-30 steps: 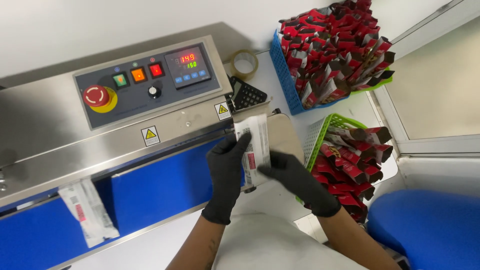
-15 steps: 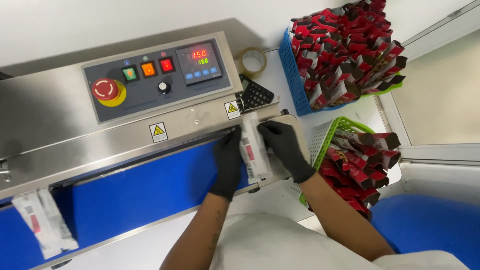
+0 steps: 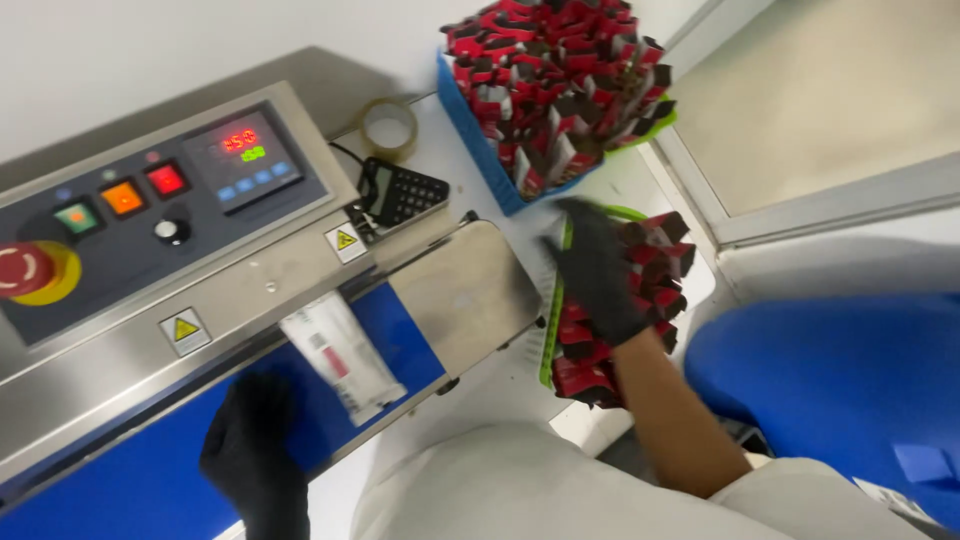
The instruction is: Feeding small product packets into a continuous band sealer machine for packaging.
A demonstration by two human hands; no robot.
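A white flat pouch (image 3: 342, 356) with red print lies on the blue conveyor belt (image 3: 150, 480) of a steel sealing machine (image 3: 250, 290). My left hand (image 3: 252, 452), in a black glove, rests on the belt just left of the pouch and holds nothing. My right hand (image 3: 600, 270), also gloved, reaches over the green basket (image 3: 552, 330) of red and black packets (image 3: 600, 370); whether it grips a packet I cannot make out, since it is blurred.
The machine's control panel (image 3: 150, 200) has a red stop button, coloured buttons and a lit display. A black calculator (image 3: 405, 192) and a tape roll (image 3: 389, 127) lie behind it. A blue basket (image 3: 470, 140) is heaped with red packets. A blue seat (image 3: 840, 400) is at right.
Both hands let go of the white pouch, which now rides the belt leftwards. My right hand moved right to the green basket; my left hand dropped lower on the belt.
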